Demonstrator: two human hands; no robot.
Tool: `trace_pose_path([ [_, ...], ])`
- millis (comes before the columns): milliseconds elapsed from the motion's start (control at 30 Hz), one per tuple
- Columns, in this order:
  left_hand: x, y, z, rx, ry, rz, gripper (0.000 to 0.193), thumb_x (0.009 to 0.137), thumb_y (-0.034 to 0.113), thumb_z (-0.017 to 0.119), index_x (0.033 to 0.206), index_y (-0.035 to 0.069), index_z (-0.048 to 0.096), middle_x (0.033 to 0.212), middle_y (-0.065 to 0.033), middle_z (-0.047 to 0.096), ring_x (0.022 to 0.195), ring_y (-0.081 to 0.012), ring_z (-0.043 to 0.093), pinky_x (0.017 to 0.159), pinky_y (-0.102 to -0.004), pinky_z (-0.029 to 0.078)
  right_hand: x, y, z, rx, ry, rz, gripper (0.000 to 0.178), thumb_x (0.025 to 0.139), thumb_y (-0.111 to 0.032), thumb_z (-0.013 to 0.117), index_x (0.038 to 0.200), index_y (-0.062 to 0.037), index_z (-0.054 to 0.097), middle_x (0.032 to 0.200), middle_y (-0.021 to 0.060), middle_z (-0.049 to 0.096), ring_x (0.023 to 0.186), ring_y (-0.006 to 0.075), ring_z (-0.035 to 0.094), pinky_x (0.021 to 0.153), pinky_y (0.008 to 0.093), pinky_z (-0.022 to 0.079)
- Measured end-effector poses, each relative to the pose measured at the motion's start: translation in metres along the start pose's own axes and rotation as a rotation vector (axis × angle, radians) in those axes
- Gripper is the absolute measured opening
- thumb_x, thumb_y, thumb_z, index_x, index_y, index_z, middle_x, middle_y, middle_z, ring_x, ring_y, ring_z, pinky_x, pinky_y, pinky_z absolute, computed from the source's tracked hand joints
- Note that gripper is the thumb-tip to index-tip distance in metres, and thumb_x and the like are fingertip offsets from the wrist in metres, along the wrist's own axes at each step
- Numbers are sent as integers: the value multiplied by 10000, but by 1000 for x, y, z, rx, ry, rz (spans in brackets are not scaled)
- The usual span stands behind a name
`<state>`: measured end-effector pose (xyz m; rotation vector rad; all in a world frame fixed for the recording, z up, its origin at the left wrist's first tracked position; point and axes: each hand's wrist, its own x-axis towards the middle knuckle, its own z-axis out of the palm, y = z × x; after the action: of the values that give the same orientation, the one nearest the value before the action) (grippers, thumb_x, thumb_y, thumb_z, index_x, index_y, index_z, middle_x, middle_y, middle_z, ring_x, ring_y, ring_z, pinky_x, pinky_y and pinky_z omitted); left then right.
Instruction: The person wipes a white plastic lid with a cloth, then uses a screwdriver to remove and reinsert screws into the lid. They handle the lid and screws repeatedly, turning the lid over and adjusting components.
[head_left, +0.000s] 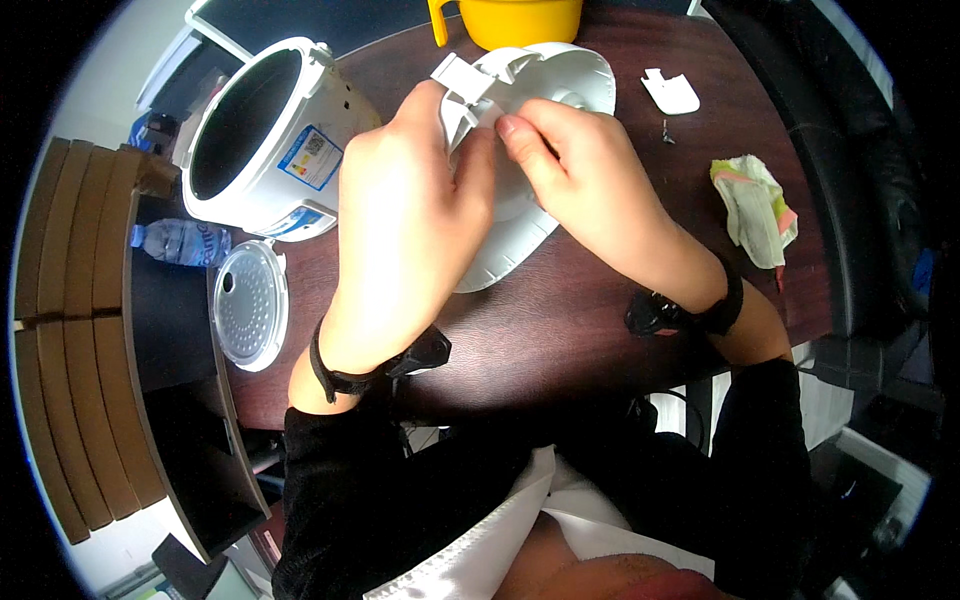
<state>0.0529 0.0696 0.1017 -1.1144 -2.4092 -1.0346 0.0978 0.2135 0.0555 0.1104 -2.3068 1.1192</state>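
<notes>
A white, dome-shaped lid shell [590, 75] lies hollow side up on the table beneath my hands. At its left end, my left hand [415, 195] is closed around a white hinge-like part [463, 78]. My right hand [590, 175] has its fingers curled, with the thumb tip against that same end; whatever it pinches is hidden. To the left a white rice cooker body [325, 110] leans with its dark opening facing left. A round, perforated inner lid [255, 310] rests at the table's left edge. Right of the shell are a small white cover piece [674, 94] and tiny screws [667, 132].
A yellow tub [520, 22] with a handle stands at the far edge of the dark wood table [560, 350]. A crumpled cloth [755, 212] lies at the right. Beyond the left edge are a water bottle [185, 242] and stacked cardboard boxes [75, 420]. A black seat [860, 180] borders the right.
</notes>
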Motion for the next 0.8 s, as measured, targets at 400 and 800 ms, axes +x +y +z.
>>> trace_pose_path([
  [400,3,-4,-4,-38,-17,-19,125,816,73,640,856,-36,592,577,-183,582,551,-324,631,502,-370,463,9,3,-21,-364,-72,-348,193,853,-201,642,842,-44,529,725,130,585,677,340,618,594,410,500],
  [800,3,-5,-3,-48,-12,-18,126,813,67,642,851,-39,585,605,-206,592,594,-355,635,525,-380,477,6,6,-15,-200,-63,-212,177,836,-156,679,858,-37,550,739,121,604,639,280,614,556,370,477],
])
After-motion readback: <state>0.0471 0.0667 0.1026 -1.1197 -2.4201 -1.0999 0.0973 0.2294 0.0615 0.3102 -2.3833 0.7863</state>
